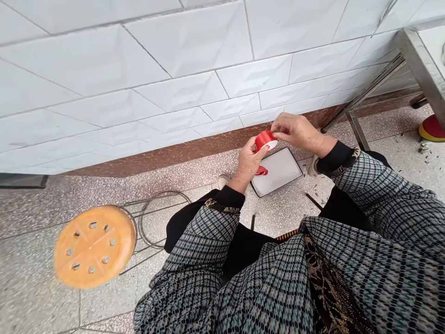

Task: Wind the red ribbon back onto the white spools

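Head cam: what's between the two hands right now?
A red roll with a white end, gripped between the left hand and the right hand. Shows in the head view.

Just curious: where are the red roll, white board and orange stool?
Red roll [264,140], head view, on its red outer side.
White board [281,170], head view, on its bare face.
Orange stool [93,247], head view, on its round seat.

The left hand [247,162] grips a roll of red tape [266,140], and the right hand [297,133] pinches its top edge. Beneath them lies a white rectangular board [278,171] bearing a red scrap [261,170]. An orange stool [94,246] stands well left on the speckled floor [34,278].
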Tool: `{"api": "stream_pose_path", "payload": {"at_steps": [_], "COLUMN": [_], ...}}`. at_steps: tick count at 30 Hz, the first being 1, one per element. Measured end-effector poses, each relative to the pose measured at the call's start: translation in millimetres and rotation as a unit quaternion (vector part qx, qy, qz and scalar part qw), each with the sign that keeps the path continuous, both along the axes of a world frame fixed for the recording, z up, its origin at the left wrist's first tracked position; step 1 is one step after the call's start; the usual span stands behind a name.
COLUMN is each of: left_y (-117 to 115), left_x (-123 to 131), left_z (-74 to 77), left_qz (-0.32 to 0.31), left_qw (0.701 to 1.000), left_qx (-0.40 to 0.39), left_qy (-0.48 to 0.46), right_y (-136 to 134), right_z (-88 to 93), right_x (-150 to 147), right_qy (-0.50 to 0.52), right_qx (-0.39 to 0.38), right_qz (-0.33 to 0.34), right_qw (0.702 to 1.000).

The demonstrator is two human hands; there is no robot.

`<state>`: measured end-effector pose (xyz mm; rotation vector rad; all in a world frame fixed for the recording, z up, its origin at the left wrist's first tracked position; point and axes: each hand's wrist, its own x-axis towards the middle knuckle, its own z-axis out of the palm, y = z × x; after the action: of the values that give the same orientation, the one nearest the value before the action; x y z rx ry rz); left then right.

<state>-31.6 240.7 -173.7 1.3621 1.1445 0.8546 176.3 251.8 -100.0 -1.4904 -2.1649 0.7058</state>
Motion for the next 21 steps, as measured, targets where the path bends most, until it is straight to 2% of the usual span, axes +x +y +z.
{"api": "stream_pose_path", "payload": {"at_steps": [8,12,16,21], "left_y": [4,3,1,1], "left_x": [-3,-5,-5,-4], "left_z": [-10.5,-11.3,-8.7,-8.0], "left_qz": [-0.014,-0.015,-0.022,-0.015], "left_qw": [0.999,0.999,0.997,0.997], "left_qx": [0.025,0.034,0.033,0.025], "left_qy": [0.030,0.040,0.062,0.069], "right_y": [-9,-9,-6,-5], "right_z": [-2.6,-8.4,-14.3,-15.8], "right_x": [-7,-9,-8,-8], "right_qy": [-0.160,-0.193,-0.229,-0.234], "right_qx": [0.059,0.063,0.080,0.089], "right_qz": [0.055,0.063,0.099,0.115], "right_qw": [0.984,0.977,0.965,0.961]}}
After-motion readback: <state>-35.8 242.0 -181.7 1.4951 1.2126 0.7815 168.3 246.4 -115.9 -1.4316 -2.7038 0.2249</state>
